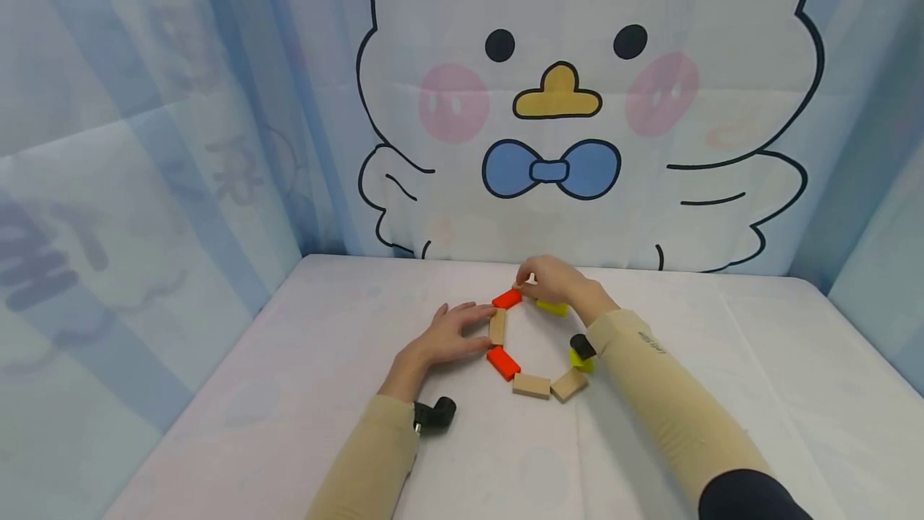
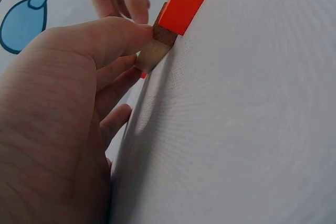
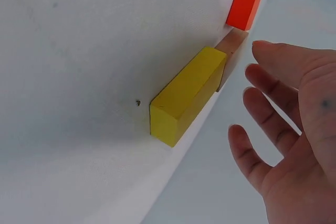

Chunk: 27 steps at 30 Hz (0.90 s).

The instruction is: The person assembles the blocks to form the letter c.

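Sleeves first, since they're sitting closest to the head cam, both beige forearms reaching out over the white worktop (image 1: 289, 392). My left hand (image 1: 451, 335) is lying flat-ish with fingers nearly straight, fingertips touching the outer side of a plain wooden block (image 1: 497, 326) on the left of a ring of blocks; nothing is actually being gripped there. In the left wrist view that same wooden block (image 2: 153, 52) is sitting right against a red block (image 2: 188, 1).

My right hand (image 1: 552, 279) is hovering at the far end of the ring, fingers curled down over the spot where the far red block (image 1: 507, 298) is meeting a yellow block (image 1: 552, 308). In the right wrist view the fingers (image 3: 273, 93) are spread and loose, just beside the yellow block (image 3: 186, 95) without closing on it.

Nearer me, another red block (image 1: 503, 363) and two more wooden ones (image 1: 532, 385) are closing the ring.
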Each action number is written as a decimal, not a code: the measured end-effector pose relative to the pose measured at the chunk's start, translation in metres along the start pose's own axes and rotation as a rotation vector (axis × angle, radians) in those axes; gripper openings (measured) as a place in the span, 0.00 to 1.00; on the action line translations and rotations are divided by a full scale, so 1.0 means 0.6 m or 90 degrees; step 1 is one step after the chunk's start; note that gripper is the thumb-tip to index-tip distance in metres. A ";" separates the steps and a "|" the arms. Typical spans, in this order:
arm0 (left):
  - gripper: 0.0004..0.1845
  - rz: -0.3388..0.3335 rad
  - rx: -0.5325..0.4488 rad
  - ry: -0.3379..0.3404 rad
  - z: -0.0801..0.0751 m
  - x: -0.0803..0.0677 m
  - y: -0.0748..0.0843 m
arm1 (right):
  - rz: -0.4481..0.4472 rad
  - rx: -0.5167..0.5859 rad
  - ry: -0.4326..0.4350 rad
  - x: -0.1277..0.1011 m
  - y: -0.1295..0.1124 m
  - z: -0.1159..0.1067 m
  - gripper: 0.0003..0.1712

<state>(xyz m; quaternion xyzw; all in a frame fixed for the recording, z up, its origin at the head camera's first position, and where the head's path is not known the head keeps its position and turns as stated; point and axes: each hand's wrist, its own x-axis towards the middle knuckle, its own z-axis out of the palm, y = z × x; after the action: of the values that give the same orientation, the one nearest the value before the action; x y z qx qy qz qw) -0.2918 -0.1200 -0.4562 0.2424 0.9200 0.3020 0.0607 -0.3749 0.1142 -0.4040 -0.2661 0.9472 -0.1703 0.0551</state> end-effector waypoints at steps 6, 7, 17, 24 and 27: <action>0.31 0.007 0.000 0.003 0.002 0.000 -0.003 | 0.013 -0.026 -0.011 -0.003 0.006 -0.001 0.06; 0.31 0.008 0.001 0.004 0.002 0.001 -0.003 | 0.016 -0.030 -0.013 -0.003 0.006 -0.001 0.05; 0.31 0.013 0.001 0.005 0.001 0.002 -0.004 | 0.033 -0.054 -0.020 -0.003 0.005 0.001 0.06; 0.31 0.012 0.004 0.006 0.002 0.004 -0.005 | 0.052 -0.049 -0.021 -0.002 0.007 0.004 0.06; 0.31 0.014 0.001 0.007 0.002 0.004 -0.006 | 0.053 -0.050 -0.025 -0.004 0.008 0.005 0.06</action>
<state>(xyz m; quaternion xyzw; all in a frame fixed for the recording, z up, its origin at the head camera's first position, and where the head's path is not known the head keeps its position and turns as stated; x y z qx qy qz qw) -0.2949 -0.1208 -0.4592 0.2509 0.9178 0.3033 0.0518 -0.3749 0.1184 -0.4085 -0.2316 0.9622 -0.1255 0.0699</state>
